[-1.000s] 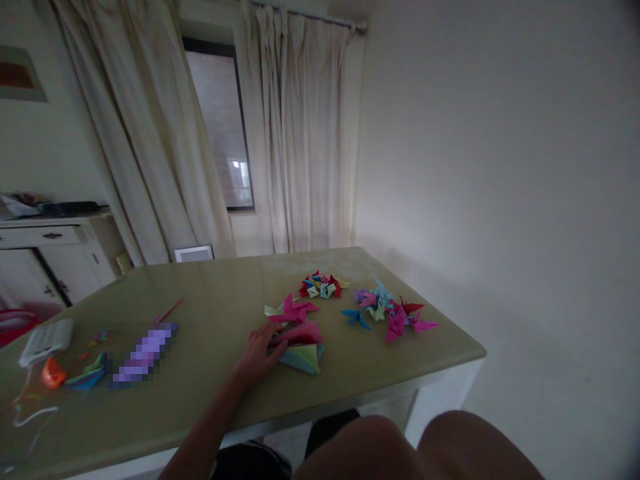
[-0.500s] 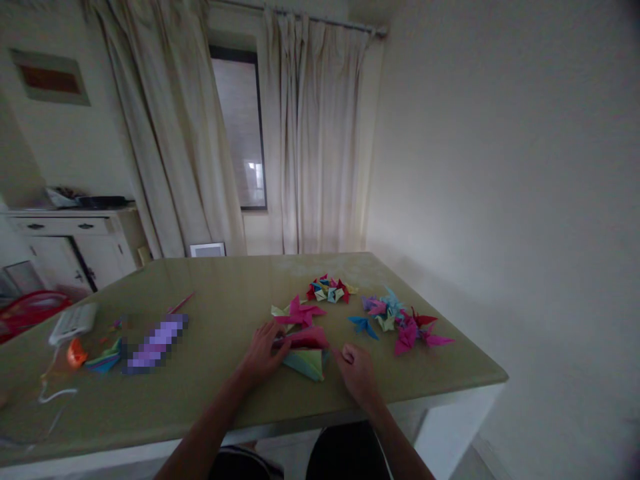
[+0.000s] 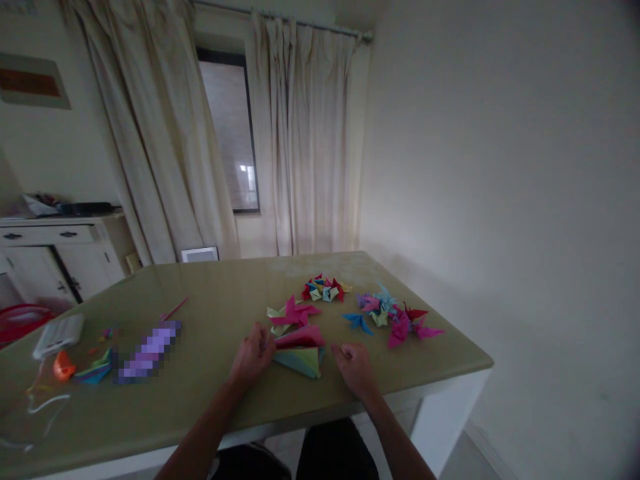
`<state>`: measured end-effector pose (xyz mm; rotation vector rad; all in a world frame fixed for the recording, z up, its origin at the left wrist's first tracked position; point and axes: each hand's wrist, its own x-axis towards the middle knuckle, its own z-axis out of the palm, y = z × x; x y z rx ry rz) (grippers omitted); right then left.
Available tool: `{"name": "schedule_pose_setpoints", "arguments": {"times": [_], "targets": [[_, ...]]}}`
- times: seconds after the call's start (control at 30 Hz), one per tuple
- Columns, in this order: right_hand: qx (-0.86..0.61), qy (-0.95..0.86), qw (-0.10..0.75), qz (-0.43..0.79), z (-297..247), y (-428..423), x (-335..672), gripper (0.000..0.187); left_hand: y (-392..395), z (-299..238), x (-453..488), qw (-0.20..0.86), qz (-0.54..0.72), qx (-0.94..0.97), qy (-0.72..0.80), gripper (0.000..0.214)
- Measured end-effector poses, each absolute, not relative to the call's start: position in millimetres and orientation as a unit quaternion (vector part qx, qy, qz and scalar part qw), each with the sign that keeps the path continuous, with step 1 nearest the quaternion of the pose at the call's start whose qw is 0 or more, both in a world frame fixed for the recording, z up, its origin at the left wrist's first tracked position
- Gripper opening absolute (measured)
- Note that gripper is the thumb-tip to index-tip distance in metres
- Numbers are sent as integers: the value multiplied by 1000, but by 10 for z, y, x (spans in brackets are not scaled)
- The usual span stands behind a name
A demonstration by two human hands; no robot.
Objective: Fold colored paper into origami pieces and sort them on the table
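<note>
Two hands sit apart: the left hand (image 3: 253, 353) curls at the left end of the pink folded paper (image 3: 307, 338) on the near table (image 3: 175, 400), grip unclear; the right hand (image 3: 355, 367), balled, is just right. Positioning seems underway; moving on calls for light fingers.

The bare left forearm (image 3: 213, 420) and bare right forearm (image 3: 393, 427) slant inward from the lower edge of view. The bare left hand (image 3: 251, 357) curls inward; the bare right hand (image 3: 355, 368), apart from it, forms a loose fist.
</note>
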<state>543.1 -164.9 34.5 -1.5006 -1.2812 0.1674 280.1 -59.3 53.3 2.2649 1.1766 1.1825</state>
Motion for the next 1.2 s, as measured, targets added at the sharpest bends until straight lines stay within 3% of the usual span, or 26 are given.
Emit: {"name": "schedule_pose_setpoints", "arguments": {"times": [0.23,0.87,0.97,1.07,1.13,1.2], "targets": [[-652,-491,576,50,297,-1687,5456,65,-520,488,2761,152,428,785,422,51],[-610,-485,623,69,295,-1824,5385,71,-647,566,2732,138,485,762,405,25],[-570,-506,641,88,385,-1907,5380,64,-780,608,2730,136,493,776,370,31],[-512,-532,663,124,518,-2065,5311,53,-1042,659,2779,136,498,796,316,56],[-476,-568,654,153,594,-2232,5164,49,-1307,687,2857,153,454,844,243,64],[-454,-602,638,159,632,-2432,4912,52,-1625,711,2954,186,331,918,117,52]]}}
